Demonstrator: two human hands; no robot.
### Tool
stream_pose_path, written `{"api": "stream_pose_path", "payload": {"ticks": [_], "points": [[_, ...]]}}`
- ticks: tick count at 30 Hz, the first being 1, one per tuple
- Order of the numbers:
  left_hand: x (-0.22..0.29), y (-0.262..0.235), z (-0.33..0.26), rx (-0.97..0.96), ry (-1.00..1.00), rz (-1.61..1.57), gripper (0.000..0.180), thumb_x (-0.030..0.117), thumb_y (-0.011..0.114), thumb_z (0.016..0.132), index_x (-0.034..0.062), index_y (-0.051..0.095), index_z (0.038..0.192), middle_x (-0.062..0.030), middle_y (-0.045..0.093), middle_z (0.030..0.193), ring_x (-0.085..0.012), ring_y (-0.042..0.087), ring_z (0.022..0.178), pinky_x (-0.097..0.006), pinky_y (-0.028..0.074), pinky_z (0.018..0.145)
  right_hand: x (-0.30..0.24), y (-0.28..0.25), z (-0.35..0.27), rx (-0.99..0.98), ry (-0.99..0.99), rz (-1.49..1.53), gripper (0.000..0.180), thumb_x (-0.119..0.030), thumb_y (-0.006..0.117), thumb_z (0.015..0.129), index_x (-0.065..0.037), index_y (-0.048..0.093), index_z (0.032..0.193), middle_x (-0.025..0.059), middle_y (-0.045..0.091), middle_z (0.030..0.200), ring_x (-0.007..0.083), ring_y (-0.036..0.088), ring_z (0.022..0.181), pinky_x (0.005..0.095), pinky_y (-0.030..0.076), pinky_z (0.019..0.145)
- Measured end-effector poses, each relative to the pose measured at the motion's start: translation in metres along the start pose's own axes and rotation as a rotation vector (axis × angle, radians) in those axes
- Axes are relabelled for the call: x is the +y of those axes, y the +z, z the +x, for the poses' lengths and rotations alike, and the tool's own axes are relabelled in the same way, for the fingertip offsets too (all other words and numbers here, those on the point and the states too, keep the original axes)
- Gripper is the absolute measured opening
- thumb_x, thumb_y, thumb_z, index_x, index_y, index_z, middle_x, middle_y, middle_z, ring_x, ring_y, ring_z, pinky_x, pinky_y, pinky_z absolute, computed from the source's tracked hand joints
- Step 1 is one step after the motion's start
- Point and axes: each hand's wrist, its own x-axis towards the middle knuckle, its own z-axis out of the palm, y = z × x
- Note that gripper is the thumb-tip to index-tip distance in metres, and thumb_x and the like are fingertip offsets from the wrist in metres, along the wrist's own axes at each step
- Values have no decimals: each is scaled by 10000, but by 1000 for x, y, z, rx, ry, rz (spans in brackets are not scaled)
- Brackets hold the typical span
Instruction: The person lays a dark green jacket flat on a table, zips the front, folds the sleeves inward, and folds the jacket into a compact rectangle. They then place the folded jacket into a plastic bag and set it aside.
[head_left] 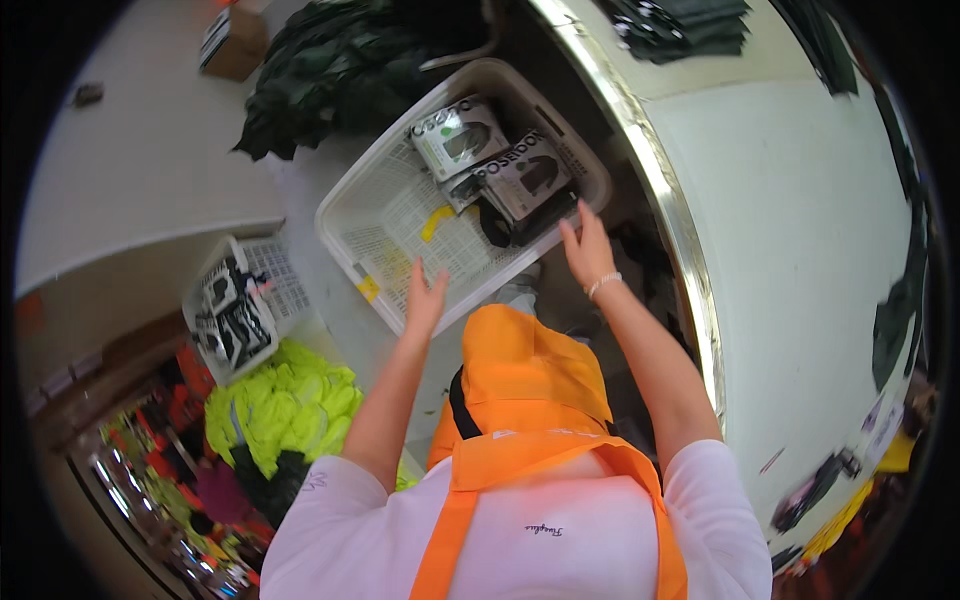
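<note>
In front of me a white plastic basket (390,160) stands at an angle, with slatted walls and a perforated bottom. Two flat packets with printed covers, a left packet (462,140) and a right packet (525,178), lie over dark items in its far right part. A yellow strip (436,222) rests on the basket floor. Over the near rim my left hand (425,298) is held open, thumb and fingers apart. My right hand (590,250) is open at the right near corner, its fingers beside a black item; whether they touch the rim I cannot tell.
A white-topped table (760,200) with a shiny metal edge runs along the right. Dark fabric (340,70) is heaped beyond the basket. To the left stand a smaller basket (275,270) of packets and a neon-yellow garment pile (290,400). A cardboard box (235,45) sits far left.
</note>
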Motion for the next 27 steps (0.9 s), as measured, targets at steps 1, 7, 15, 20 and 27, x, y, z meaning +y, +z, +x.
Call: {"api": "stream_pose_path", "payload": {"ticks": [1,7,15,20,27], "points": [[-12,11,-7,-69,-1,4,705,297,618,878,-46,297,1404,-256,396,1386,-345,423,1261,-383,350,1032,26,7,-25,-20,95,-20,592,-328,550,906,10,368,1357,274,464,1290,417,470,1168,419,406,970],[33,95,-52,-601,190,391,612,240,632,881,43,370,1398,-172,466,1358,-294,487,1200,-371,394,981,164,18,-230,-126,713,-10,517,-358,541,902,-2,490,1274,236,622,1086,387,587,1021,416,452,915],[87,261,-138,-967,852,603,494,163,617,874,15,455,1316,-175,508,1295,-285,493,1179,-364,387,992,256,46,-475,682,1192,416,286,-292,564,881,-49,650,1005,179,670,973,335,628,935,391,482,826],[84,374,-342,-1083,1626,660,578,131,618,838,28,389,1359,-210,356,1413,-383,331,1299,-456,281,1071,333,102,-607,926,1248,693,260,-298,597,852,-62,646,950,155,678,933,334,633,906,384,485,821],[13,535,-590,-1100,1934,647,637,247,596,883,68,315,1427,-182,302,1472,-348,275,1359,-447,248,1093,518,64,-824,1516,1347,392,170,-159,595,792,-3,662,782,209,648,796,380,622,785,438,503,740]]}}
